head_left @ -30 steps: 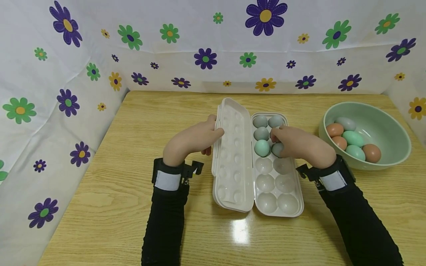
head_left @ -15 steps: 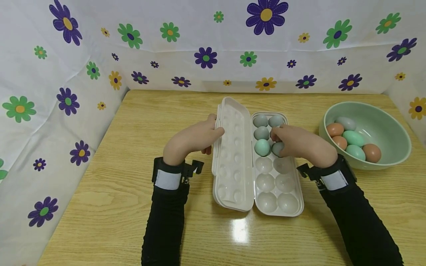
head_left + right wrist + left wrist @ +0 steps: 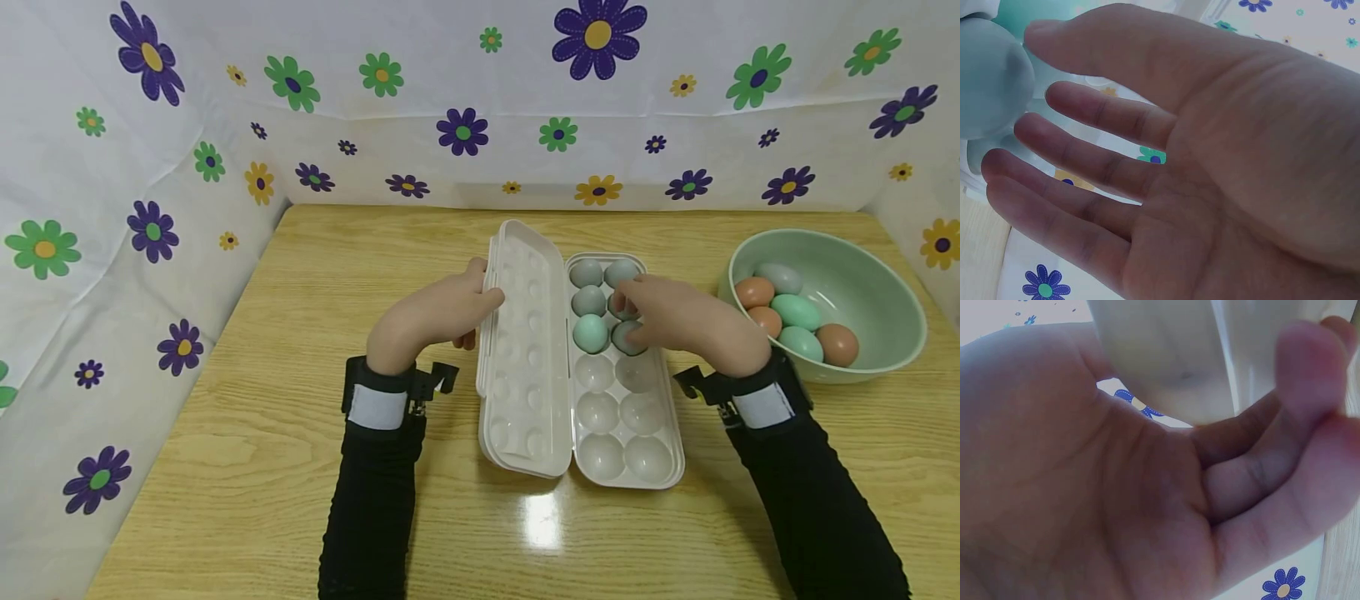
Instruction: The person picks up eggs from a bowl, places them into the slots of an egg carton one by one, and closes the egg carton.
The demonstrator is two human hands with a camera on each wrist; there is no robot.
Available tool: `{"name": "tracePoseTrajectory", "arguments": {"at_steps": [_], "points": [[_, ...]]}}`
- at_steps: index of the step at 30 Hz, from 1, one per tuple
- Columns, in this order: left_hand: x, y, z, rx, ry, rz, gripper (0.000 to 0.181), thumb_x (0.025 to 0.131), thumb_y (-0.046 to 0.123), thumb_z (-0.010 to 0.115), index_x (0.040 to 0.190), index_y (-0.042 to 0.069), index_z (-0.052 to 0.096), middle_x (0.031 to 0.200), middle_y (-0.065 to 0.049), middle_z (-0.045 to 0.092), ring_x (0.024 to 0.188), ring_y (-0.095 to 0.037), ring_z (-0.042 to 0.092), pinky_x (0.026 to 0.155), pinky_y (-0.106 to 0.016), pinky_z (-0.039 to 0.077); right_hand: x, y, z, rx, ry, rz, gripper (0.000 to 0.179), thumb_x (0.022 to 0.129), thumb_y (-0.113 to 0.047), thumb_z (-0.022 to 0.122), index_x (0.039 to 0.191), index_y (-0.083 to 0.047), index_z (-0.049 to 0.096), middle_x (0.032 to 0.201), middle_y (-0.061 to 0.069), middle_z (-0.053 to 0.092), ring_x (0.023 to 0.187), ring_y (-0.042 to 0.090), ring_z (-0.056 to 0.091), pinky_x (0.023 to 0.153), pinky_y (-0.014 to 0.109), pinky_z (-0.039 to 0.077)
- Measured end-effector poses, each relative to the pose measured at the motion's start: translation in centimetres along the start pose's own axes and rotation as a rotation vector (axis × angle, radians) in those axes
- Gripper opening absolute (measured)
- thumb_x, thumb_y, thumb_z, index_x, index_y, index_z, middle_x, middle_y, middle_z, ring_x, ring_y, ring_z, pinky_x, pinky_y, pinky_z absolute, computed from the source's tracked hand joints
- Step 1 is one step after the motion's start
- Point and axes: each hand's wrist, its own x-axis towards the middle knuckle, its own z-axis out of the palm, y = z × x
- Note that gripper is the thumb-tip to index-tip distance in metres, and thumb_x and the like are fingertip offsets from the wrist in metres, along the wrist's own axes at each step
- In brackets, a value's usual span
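An egg carton's lid [image 3: 534, 350] stands raised on its left side, and my left hand [image 3: 435, 321] grips its left edge with thumb and fingers. In the left wrist view the pale lid [image 3: 1166, 369] lies along the fingers, partly out of frame. My right hand [image 3: 678, 321] hovers over the right row of the egg tray [image 3: 678, 458], its fingers loosely extended. Grey-blue eggs [image 3: 588, 302] and a mint egg [image 3: 591, 334] fill the far cups. A grey-blue egg [image 3: 991, 78] lies beside the right fingertips [image 3: 1063, 97], which hold nothing.
A green bowl [image 3: 877, 317] at the right holds several brown, green and grey eggs. The nearer cups [image 3: 602, 457] of the tray contain no eggs. A flowered cloth [image 3: 517, 158] rises behind the wooden table [image 3: 300, 467].
My right hand has loosened its fingers from an egg in the right row and shifted slightly right, exposing more of it. The left hand and lid have stayed still.
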Motion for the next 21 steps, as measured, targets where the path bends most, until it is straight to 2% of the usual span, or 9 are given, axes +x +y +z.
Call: {"name": "tracePoseTrajectory", "arguments": {"at_steps": [9, 21], "points": [[-0.1, 0.0, 0.0, 0.008, 0.003, 0.004, 0.05, 0.097, 0.028, 0.03, 0.137, -0.001, 0.021, 0.068, -0.01, 0.051, 0.053, -0.022, 0.051, 0.054, -0.029, 0.042, -0.5, 0.7, -0.7, 0.015, 0.022, 0.012, 0.033, 0.084, -0.015, 0.067, 0.111, -0.002, 0.055, 0.106, 0.016, 0.059, 0.091, 0.028, 0.054, 0.078, 0.042, 0.048], [-0.1, 0.1, -0.1, 0.006, 0.0, -0.009, 0.049, 0.097, 0.029, 0.03, 0.137, 0.0, 0.022, 0.068, -0.01, 0.052, 0.054, -0.022, 0.051, 0.054, -0.029, 0.043, -1.0, 1.9, -1.3, -0.024, 0.085, -0.025, 0.034, 0.083, -0.018, 0.069, 0.11, -0.003, 0.055, 0.105, 0.017, 0.059, 0.088, 0.029, 0.055, 0.077, 0.043, 0.047]]}}
